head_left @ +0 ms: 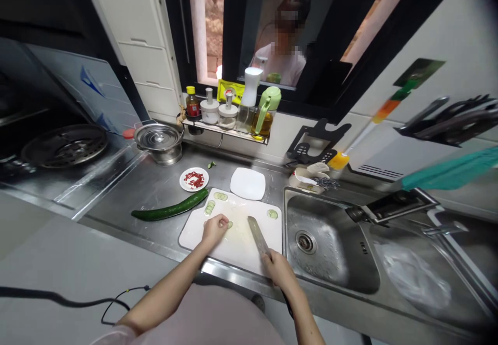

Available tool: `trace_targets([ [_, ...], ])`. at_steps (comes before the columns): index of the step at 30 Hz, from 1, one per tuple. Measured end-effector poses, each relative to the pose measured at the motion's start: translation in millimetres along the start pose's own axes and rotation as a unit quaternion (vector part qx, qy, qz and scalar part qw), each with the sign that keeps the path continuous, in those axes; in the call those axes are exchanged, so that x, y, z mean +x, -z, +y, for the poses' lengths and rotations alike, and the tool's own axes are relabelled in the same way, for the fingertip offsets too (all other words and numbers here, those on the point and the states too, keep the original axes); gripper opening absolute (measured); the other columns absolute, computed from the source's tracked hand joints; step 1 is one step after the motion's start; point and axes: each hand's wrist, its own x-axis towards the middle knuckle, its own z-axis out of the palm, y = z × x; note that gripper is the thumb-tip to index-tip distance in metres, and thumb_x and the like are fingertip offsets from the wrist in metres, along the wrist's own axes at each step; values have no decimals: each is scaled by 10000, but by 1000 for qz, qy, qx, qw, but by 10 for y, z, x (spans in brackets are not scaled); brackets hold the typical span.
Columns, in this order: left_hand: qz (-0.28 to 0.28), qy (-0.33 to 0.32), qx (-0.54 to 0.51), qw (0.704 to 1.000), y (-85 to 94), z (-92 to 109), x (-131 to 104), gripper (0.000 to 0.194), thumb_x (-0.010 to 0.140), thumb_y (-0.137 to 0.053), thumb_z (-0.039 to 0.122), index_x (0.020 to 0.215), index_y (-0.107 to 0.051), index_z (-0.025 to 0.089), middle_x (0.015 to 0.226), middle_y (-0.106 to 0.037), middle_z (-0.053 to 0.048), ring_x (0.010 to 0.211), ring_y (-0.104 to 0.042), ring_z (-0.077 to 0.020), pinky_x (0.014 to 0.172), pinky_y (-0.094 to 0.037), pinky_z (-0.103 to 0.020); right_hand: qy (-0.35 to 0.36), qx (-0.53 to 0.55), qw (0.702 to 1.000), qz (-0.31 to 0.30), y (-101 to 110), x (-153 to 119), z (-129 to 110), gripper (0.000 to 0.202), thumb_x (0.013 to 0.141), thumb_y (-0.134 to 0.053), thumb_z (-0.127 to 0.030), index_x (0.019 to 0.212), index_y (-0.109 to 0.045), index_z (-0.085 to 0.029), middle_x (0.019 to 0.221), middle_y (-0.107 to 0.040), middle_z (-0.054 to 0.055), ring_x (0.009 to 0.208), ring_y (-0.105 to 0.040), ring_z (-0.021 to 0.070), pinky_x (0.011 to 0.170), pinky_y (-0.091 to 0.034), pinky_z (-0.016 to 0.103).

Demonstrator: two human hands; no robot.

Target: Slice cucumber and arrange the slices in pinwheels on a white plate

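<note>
My left hand is closed over the white cutting board, its fingertips pinching a small cucumber slice. In my right hand is the handle of a kitchen knife, its broad blade angled over the board's right half. Thin cucumber slices lie in overlapping rows at the board's upper left, with a small group of slices at its right edge. A long green cucumber rests on the counter, its end at the board's upper left corner.
Behind the board are a white square plate and a round plate of chopped red pieces. A lidded metal pot stands left, and a sink is to the right. Seasoning bottles fill a wall rack.
</note>
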Motion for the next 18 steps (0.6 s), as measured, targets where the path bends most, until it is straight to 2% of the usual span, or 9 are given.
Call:
trace_targets([
  [4, 53, 35, 25, 998, 201, -185, -13, 107, 780, -642, 295, 834, -691, 216, 746, -696, 24, 690, -597, -117, 704, -398, -222, 14, -9, 1000, -4, -17, 51, -3, 342, 949, -364, -326, 1006, -649, -145, 994, -713, 117, 926, -638, 207, 710, -364, 244],
  [8, 104, 74, 65, 990, 394, -297, 71, 117, 803, -614, 285, 868, -692, 227, 811, -718, 15, 744, -618, -140, 748, -389, -249, 14, -17, 1000, -11, -25, 94, -35, 342, 947, -366, -330, 1018, -652, -156, 1008, -711, 111, 931, -634, 203, 690, -351, 240],
  [12, 117, 95, 93, 984, 509, -341, 157, 145, 819, -592, 259, 923, -691, 238, 870, -735, 8, 846, -642, -163, 836, -372, -279, 11, -28, 999, -11, -23, 111, -69, 341, 949, -368, -342, 1014, -649, -160, 1006, -711, 111, 925, -631, 203, 667, -338, 240],
  [18, 116, 107, 126, 979, 550, -374, 175, 190, 827, -576, 257, 980, -689, 258, 910, -741, -5, 901, -650, -185, 859, -366, -295, 12, -29, 999, -13, -1, 96, -80, 343, 951, -364, -333, 1001, -651, -152, 984, -712, 118, 914, -634, 205, 665, -335, 244],
])
